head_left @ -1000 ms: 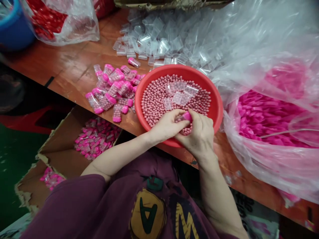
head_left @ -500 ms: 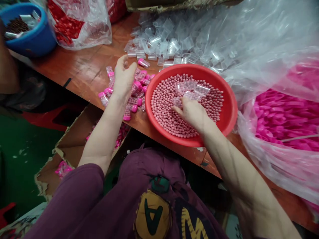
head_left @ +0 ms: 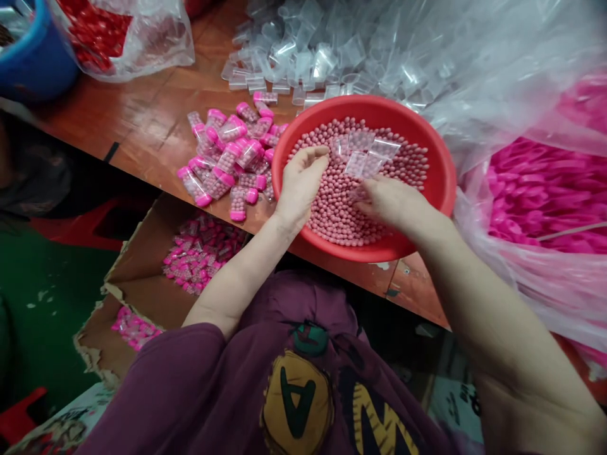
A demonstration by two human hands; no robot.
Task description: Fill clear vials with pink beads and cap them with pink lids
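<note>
A red basin (head_left: 439, 189) of pink beads (head_left: 327, 218) stands before me, with several clear plastic tubes (head_left: 383, 149) lying on the beads. My left hand (head_left: 301, 186) hovers over the basin's left side, fingers curved, thumb apart, nothing visible in it. Low among the beads, my right hand (head_left: 396, 202) has its fingers closed around what looks like a clear tube, mostly hidden by the fingers. Left of the basin lies a pile of bead-filled tubes with pink caps (head_left: 232, 129).
Many clear tubes (head_left: 303, 60) spill across the table (head_left: 152, 114) behind the basin. A bag of pink plastic parts (head_left: 535, 196) is at right. A blue bucket (head_left: 52, 69) and a bag of red pieces (head_left: 95, 35) sit at far left. Below, a cardboard box (head_left: 147, 278) holds capped tubes.
My left hand has moved right, from above the capped tubes to over the basin. A capped tube that lay apart now rests by the pile. My right hand has shifted slightly right within the beads.
</note>
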